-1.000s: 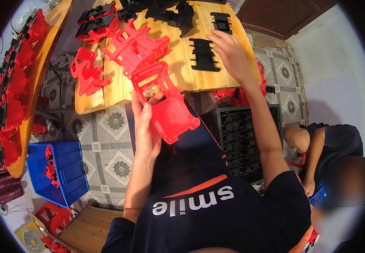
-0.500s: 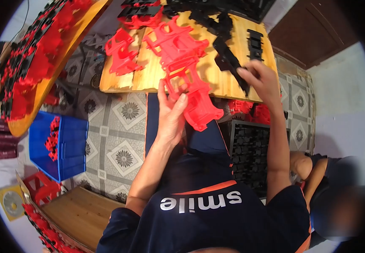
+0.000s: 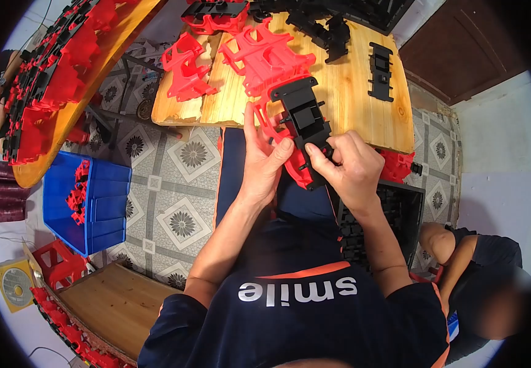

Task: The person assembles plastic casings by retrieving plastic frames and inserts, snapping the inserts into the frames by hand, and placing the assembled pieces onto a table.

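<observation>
My left hand (image 3: 264, 161) is closed around a red plastic frame (image 3: 295, 168) just off the table's near edge. A long black plastic plate (image 3: 304, 110) lies over that frame and hides much of it. The thumb and fingers of my right hand (image 3: 350, 161) pinch the plate's lower end. Beyond my hands, several red frames (image 3: 265, 58) rest together on the table, and a single red frame (image 3: 186, 69) is to their left. A separate black plate (image 3: 380, 72) lies at the table's right side.
The wooden table (image 3: 354, 104) also bears black parts (image 3: 333, 37) at its back. Below its right edge stands a black crate (image 3: 414, 214) of black parts. A blue bin (image 3: 107, 205) holds red parts at left. A person (image 3: 486, 264) sits at lower right, another at far left.
My right hand has brought a black plate from the table leftward onto the red frame in my left hand. The view has shifted slightly.
</observation>
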The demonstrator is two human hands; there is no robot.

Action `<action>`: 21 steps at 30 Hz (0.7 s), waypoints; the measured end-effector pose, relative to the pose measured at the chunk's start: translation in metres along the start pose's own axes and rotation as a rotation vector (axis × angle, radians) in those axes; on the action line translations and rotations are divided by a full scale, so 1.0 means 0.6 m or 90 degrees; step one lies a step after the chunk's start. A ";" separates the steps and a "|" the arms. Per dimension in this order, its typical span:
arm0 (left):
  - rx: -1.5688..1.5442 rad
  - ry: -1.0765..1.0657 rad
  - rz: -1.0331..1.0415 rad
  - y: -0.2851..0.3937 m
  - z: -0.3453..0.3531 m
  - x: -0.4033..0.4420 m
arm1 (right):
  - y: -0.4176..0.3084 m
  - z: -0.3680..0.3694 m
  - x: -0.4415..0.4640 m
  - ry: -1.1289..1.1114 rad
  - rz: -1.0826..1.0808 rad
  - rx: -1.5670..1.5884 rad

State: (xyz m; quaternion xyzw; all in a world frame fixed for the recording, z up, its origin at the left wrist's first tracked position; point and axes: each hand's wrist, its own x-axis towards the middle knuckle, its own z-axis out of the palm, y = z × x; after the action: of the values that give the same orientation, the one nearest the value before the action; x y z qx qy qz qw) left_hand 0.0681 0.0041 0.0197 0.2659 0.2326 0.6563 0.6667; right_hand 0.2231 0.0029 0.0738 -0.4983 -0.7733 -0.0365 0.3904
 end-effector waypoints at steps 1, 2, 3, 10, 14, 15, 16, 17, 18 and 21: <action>-0.001 -0.015 -0.003 0.002 0.001 0.000 | 0.001 0.001 0.001 -0.001 -0.016 -0.011; -0.001 -0.016 -0.004 0.000 -0.001 0.002 | 0.001 0.002 0.001 -0.002 -0.031 -0.022; -0.027 -0.030 0.005 -0.002 -0.004 0.004 | -0.001 0.005 0.001 -0.001 -0.029 -0.023; 0.065 -0.039 -0.045 0.005 0.011 0.005 | 0.033 0.014 0.015 0.031 0.121 0.225; 0.162 0.005 0.011 -0.028 0.020 -0.003 | 0.041 0.050 0.011 0.038 0.030 0.232; 0.268 0.051 0.054 -0.039 0.020 0.006 | 0.040 0.043 0.007 -0.008 0.046 0.217; 0.243 0.066 0.058 -0.042 0.028 0.008 | 0.045 0.029 0.014 -0.061 0.076 0.277; 0.221 0.086 0.058 -0.042 0.034 0.003 | 0.049 0.015 0.016 -0.117 0.110 0.339; 0.158 0.118 0.064 -0.037 0.052 0.003 | 0.058 0.003 0.011 -0.154 0.126 0.383; 0.037 0.177 0.043 -0.017 0.088 0.022 | 0.041 -0.023 -0.020 -0.206 0.286 0.670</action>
State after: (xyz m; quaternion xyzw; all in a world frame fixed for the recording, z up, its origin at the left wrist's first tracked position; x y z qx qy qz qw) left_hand 0.1109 0.0149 0.0533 0.1990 0.3328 0.7017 0.5977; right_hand 0.2531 0.0002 0.0672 -0.3888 -0.6126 0.5118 0.4599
